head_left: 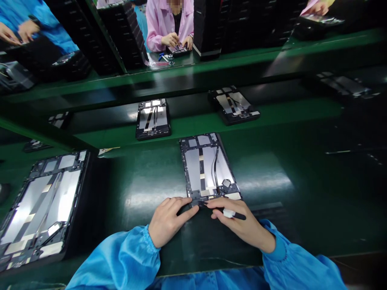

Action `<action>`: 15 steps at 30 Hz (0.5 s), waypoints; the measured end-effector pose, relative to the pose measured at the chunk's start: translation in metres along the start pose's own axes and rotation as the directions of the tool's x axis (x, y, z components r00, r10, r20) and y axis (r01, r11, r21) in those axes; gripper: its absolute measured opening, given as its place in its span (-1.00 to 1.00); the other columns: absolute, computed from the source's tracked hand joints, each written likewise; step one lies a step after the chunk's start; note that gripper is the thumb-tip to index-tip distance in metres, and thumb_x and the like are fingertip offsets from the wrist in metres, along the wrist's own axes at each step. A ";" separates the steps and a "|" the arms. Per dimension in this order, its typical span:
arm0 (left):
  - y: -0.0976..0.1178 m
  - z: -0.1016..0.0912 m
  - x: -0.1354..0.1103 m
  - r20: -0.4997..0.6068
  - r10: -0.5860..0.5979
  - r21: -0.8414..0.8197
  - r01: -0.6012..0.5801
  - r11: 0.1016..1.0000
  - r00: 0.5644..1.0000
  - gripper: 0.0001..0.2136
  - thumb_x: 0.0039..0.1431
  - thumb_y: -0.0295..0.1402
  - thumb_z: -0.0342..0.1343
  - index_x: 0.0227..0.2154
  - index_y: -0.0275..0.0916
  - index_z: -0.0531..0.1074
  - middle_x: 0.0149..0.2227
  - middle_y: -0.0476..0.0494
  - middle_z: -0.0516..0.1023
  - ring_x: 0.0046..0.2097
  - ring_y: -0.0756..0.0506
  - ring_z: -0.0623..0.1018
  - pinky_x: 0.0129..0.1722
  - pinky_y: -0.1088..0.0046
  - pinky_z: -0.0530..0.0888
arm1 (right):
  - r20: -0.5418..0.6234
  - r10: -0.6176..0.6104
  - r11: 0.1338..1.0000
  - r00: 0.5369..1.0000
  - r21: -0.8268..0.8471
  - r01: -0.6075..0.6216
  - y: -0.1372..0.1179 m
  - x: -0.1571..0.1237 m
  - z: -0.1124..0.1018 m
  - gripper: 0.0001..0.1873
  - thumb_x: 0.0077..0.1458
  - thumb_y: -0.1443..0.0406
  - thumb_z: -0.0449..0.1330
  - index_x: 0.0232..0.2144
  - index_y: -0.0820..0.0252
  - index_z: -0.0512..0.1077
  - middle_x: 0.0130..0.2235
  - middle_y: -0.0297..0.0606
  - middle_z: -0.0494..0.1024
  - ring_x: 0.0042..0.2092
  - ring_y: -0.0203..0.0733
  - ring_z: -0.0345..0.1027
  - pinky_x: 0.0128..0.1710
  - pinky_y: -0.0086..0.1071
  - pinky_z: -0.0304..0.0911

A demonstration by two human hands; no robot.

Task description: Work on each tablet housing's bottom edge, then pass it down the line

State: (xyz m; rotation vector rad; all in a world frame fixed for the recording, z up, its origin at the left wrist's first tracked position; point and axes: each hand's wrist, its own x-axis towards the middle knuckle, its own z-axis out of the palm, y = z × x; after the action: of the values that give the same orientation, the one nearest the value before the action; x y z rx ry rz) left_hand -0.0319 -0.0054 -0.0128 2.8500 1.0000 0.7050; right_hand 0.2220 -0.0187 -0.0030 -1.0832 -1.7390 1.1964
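An opened tablet [208, 165] lies in front of me, its silvery inner plate, dark ribbon cable and thin black cable exposed. At its near left corner, my left hand [169, 219] grips the edge between outstretched index finger and thumb. My right hand [242, 221] is closed around a slim black tool with a white band [229, 213], which looks like tweezers. The tool's dark tip meets the tablet's near edge, close to my left thumb. A small square part on a short flex [226, 184] rests at the tablet's near right. My fingers partly hide the near edge.
A stack topped by another opened tablet [45, 201] stands at the left. Beyond lie more opened tablets, one left of centre [153, 119] and one right [234, 104]. A green shelf [181, 74] crosses behind, bearing tall black stacks [208, 28]. Co-workers in pink [155, 28] and blue [60, 28] sleeves sit opposite.
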 end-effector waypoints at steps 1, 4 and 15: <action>0.000 0.000 0.001 -0.001 -0.001 0.001 0.001 1.000 1.000 -0.74 0.39 -0.44 -0.03 0.04 -0.14 0.43 -0.02 -0.18 0.49 -0.07 -0.09 0.50 -0.21 0.40 0.42 | 0.013 -0.010 1.000 1.000 -0.001 0.010 -0.001 0.001 0.001 -0.83 0.27 0.28 0.14 -0.15 0.11 0.51 -0.12 -0.21 0.63 -0.33 -0.22 0.55 -0.20 -0.34 0.44; -0.001 0.001 0.003 0.000 -0.004 0.001 0.004 1.000 1.000 -0.74 0.39 -0.44 -0.04 0.04 -0.13 0.43 -0.02 -0.18 0.50 -0.07 -0.08 0.50 -0.21 0.41 0.42 | 0.052 0.009 1.000 0.999 -0.001 -0.009 -0.004 0.004 0.002 -0.83 0.29 0.28 0.11 -0.17 0.13 0.50 -0.14 -0.21 0.62 -0.41 -0.28 0.52 -0.26 -0.36 0.43; 0.030 -0.014 -0.025 0.105 0.212 -0.159 -0.194 0.968 0.971 -0.76 0.37 -0.45 -0.02 0.00 -0.15 0.45 0.01 -0.13 0.52 0.03 -0.11 0.44 -0.10 0.39 0.38 | 0.148 0.357 0.920 0.922 0.114 -0.375 -0.007 -0.020 0.008 -0.81 0.22 0.16 0.17 -0.28 0.16 0.47 -0.44 -0.33 0.53 -0.50 -0.29 0.39 -0.51 -0.46 0.33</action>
State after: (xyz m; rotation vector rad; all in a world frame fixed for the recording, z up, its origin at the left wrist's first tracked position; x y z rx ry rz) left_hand -0.0379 -0.0458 -0.0046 2.8496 0.6168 0.5817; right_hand 0.2204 -0.0407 -0.0008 -1.3106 -1.5538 1.6239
